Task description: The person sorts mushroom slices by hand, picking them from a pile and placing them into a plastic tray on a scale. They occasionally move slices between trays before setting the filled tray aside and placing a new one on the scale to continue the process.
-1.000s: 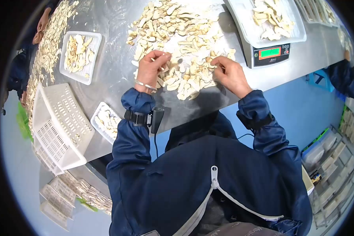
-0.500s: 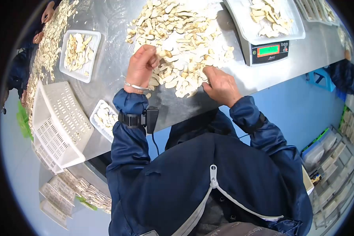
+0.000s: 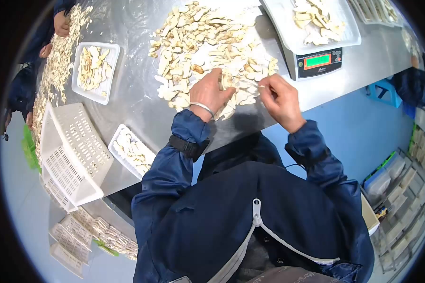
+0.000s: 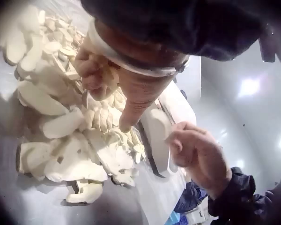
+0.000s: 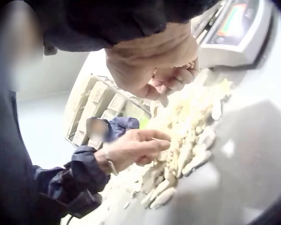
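L. hand [image 3: 211, 92] is resting palm-down on the mushroom slices [image 3: 208, 42] heaped mid-counter [image 3: 132, 89], fingers curling round several slices. R. hand [image 3: 279, 96] is hovering just beside, at pile's near edge, fingers pinching one slice.

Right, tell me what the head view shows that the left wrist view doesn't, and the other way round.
Only the head view shows the grey digital scale with the lit display, the white perforated plastic basket and the white rectangular trays of slices. Only the left wrist view shows the underside of the left hand, fingers curled over several slices. Both show the pile of pale cream sliced pieces on the steel table and the right hand.
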{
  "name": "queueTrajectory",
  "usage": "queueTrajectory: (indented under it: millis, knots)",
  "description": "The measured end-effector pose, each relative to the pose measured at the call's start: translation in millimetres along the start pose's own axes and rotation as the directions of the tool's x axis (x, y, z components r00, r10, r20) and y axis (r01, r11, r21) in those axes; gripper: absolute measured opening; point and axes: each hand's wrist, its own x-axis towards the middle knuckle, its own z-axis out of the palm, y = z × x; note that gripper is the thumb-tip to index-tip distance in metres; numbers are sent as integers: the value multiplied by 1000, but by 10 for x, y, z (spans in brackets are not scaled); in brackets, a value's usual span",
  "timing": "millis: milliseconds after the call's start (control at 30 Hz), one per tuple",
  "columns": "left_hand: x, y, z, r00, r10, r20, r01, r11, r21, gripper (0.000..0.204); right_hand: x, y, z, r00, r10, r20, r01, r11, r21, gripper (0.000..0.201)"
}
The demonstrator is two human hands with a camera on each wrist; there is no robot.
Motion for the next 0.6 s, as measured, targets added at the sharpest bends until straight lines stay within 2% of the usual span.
queueTrajectory:
  millis: [33, 100, 167, 233, 333, 400, 433, 467, 500, 533, 600]
  knots:
    - [6, 4, 18, 999, -23, 45, 24, 1000, -8, 40, 45, -136, -117, 995, -89, -37, 89, 996, 4, 9]
    - [5, 5, 37, 988, -64, 144, 67, 998, -15, 38, 258, -312, -485, 921, -337, -194, 285, 925, -250, 13]
    - [10, 6, 65, 989, -77, 126, 81, 997, -22, 30, 595, -392, -825, 865, -400, -302, 255, 870, -423, 13]
    - [17, 13, 70, 989, -80, 122, 82, 996, -16, 29, 1041, -126, -1064, 727, -632, -267, 404, 710, -577, 17]
    - [31, -16, 137, 998, -24, 63, 26, 999, -30, 24, 1147, -286, -1066, 576, -798, -176, 443, 486, -753, 27]
    - [12, 6, 157, 999, -2, 37, 1, 999, 47, 26, 811, -355, -882, 670, -723, -170, 503, 610, -612, 21]
    - [17, 3, 162, 999, -1, 52, -1, 999, 51, 25, 574, -279, -709, 759, -644, -100, 502, 676, -540, 24]
    - [37, 5, 166, 998, 3, 63, -6, 999, 53, 25, 374, -237, -548, 847, -531, 27, 498, 774, -391, 24]
    - [43, 7, 170, 997, 4, 74, -8, 998, 56, 24, 210, -154, -345, 888, -445, 121, 459, 827, -324, 21]
    - [40, -11, 198, 998, 65, -23, -64, 996, 61, 23, 71, -42, -142, 920, -346, 187, 389, 869, -305, 20]
    - [51, 3, 52, 996, -81, 40, 88, 960, -264, 19, -63, 214, 86, 927, -283, 246, 348, 895, -278, 24]
